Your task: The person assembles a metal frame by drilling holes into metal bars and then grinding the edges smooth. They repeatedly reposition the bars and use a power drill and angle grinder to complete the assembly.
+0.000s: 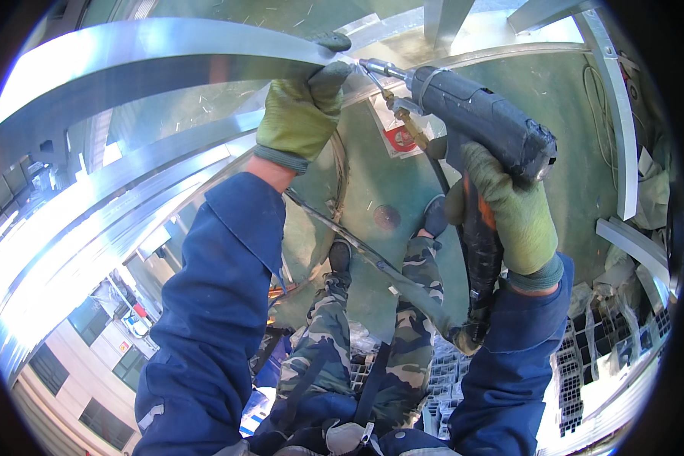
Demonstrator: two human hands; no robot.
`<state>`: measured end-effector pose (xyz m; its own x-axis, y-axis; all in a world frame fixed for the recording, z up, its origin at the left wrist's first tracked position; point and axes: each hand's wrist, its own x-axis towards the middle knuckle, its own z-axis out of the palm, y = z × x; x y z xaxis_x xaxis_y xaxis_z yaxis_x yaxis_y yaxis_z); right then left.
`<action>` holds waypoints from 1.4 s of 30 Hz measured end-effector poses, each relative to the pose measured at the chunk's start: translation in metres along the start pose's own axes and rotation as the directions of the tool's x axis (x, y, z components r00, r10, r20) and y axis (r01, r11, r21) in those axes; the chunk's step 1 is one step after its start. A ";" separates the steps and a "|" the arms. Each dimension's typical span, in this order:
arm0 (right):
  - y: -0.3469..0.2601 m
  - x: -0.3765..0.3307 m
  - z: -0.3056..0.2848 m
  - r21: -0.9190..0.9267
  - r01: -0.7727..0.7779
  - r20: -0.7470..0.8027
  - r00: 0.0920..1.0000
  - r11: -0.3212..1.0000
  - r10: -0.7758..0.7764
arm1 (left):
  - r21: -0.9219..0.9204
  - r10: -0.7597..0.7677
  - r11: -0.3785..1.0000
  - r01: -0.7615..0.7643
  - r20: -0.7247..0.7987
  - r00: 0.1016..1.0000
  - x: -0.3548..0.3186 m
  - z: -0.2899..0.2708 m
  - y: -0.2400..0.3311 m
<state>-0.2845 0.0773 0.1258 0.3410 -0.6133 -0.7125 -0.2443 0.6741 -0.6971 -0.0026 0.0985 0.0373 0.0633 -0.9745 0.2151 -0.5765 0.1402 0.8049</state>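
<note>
My left hand [300,118], in a yellow-green work glove, is closed round the end of a long silver metal bar [167,44], fingers and thumb on its two sides. In my right hand [513,216], gloved alike, is a dark pistol-grip power tool [479,110] with an orange patch on its handle. Its slim metal tip [376,67] points left and reaches the bar's end, beside my left fingers; whether it touches cannot be made out. A brass fitting [406,121] and thin nozzle sit beneath the tool's front. My right fingers are partly hidden behind the handle.
More long metal bars [121,205] lie below the held one at left. A dark hose [387,273] crosses over the green floor [403,182] between my legs. At right stand a metal upright [619,137] and plastic-wrapped material [615,319]. A red-and-white sheet [399,140] lies beyond the tool.
</note>
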 end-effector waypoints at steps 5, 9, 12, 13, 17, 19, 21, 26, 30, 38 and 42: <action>-0.006 0.001 -0.001 -0.027 0.013 0.001 1.000 1.000 -0.013 | 0.188 0.012 0.982 -0.015 0.014 1.000 -0.006 -0.001 -0.009; -0.012 0.000 0.004 0.043 -0.001 -0.006 1.000 0.999 0.001 | 0.199 -0.002 0.980 -0.003 0.025 1.000 -0.005 -0.001 -0.006; -0.008 0.002 0.001 0.027 0.041 0.018 0.999 0.999 -0.041 | 0.203 0.034 0.979 -0.036 0.016 0.999 -0.003 -0.001 -0.007; -0.008 0.002 0.001 0.025 0.062 0.015 0.998 0.998 -0.063 | 0.209 0.057 0.976 -0.057 0.005 0.998 -0.003 -0.001 -0.007; -0.009 0.003 0.000 -0.023 0.086 0.009 0.996 0.996 -0.086 | 0.278 0.075 0.958 -0.068 -0.014 0.997 -0.008 0.001 -0.013; -0.012 0.003 0.000 -0.018 0.091 0.015 0.996 0.996 -0.090 | 0.184 0.064 0.981 -0.063 0.003 0.998 -0.004 0.001 -0.012; -0.012 0.002 0.000 -0.024 0.089 0.027 0.996 0.996 -0.089 | 0.194 0.036 0.980 -0.037 0.010 0.999 -0.005 0.000 -0.010; -0.011 0.000 0.001 0.014 0.068 0.019 0.998 0.998 -0.068 | 0.336 0.076 0.939 -0.072 0.001 0.997 -0.008 0.001 -0.017; -0.007 -0.001 -0.004 -0.102 0.121 0.012 0.993 0.987 -0.120 | 0.157 0.067 0.985 -0.068 0.011 0.998 -0.002 -0.003 -0.015; 0.004 -0.002 -0.001 -0.057 0.153 0.003 0.988 0.987 -0.153 | 0.120 0.013 0.993 -0.016 0.023 1.000 -0.003 -0.006 -0.007; 0.000 -0.006 0.002 -0.102 0.131 -0.011 0.991 0.986 -0.132 | 0.177 -0.006 0.984 -0.001 0.039 0.999 -0.005 -0.008 -0.006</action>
<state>-0.2846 0.0820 0.1296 0.3604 -0.7016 -0.6147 -0.2887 0.5428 -0.7887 0.0074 0.1036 0.0356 0.0348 -0.9815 0.1885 -0.7117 0.1081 0.6941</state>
